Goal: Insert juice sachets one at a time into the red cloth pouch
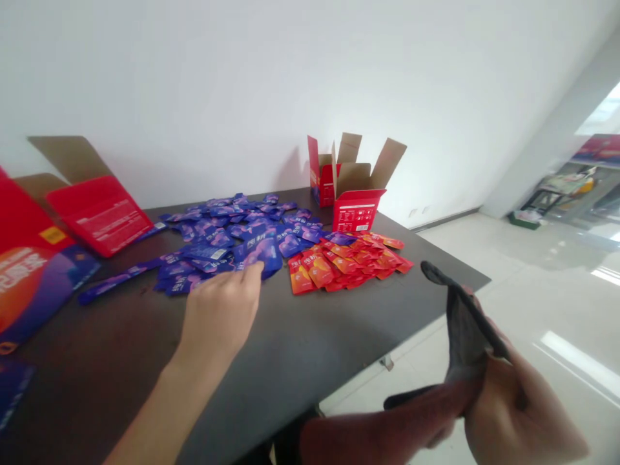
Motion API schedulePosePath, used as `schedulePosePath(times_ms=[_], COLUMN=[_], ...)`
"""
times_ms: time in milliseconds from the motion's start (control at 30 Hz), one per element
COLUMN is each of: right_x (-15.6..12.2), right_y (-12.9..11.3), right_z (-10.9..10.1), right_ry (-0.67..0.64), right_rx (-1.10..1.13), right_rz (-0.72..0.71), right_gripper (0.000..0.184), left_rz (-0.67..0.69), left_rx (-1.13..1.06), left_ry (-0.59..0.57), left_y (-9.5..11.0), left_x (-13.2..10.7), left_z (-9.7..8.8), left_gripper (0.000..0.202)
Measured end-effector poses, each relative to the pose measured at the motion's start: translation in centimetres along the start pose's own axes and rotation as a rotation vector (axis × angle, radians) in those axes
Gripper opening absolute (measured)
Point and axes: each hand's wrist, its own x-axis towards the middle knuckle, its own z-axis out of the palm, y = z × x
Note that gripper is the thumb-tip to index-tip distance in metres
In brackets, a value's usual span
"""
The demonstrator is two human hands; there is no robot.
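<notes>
My left hand (225, 303) reaches over the dark table, its fingers pinched on the lower edge of a purple sachet (259, 248). That sachet lies against a pile of purple sachets (208, 236). To the right of it spreads a heap of red-orange sachets (343, 261). Off the table's right edge, my right hand (513, 403) grips a dark, reddish-brown fabric pouch (465, 342) with its mouth spread apart and a grey lining showing. Some fingers of that hand are hidden by the cloth.
Two open red cartons (358, 210) stand at the back with flaps up. A larger red and purple carton (29, 271) with raised flaps is at the left. A long purple packet (121, 279) lies near it. Beyond the dark table (290, 349) is a pale tiled floor.
</notes>
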Motion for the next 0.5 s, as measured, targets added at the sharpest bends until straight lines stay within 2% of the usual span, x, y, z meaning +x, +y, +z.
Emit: schedulePosePath(times_ms=[100, 233, 367, 500], right_x=[0.3, 0.7, 0.5, 0.0], right_y=[1.4, 2.9, 4.6, 5.9], right_z=[-0.3, -0.5, -0.8, -0.9], right_ry=[0.102, 0.107, 0.063, 0.013], right_rx=[-0.065, -0.086, -0.114, -0.199], right_rz=[0.056, 0.006, -0.067, -0.178], right_gripper=[0.027, 0.032, 0.039, 0.044], left_rz=[0.029, 0.129, 0.221, 0.262], left_rx=[-0.047, -0.104, -0.157, -0.197], left_ry=[-0.041, -0.102, -0.182, -0.29], left_y=[3.0, 8.0, 12.8, 16.4], left_x=[5.0, 9.9, 12.1, 12.4], left_z=[-0.1, 0.7, 2.7, 4.6], left_gripper=[0.036, 0.036, 0.027, 0.018])
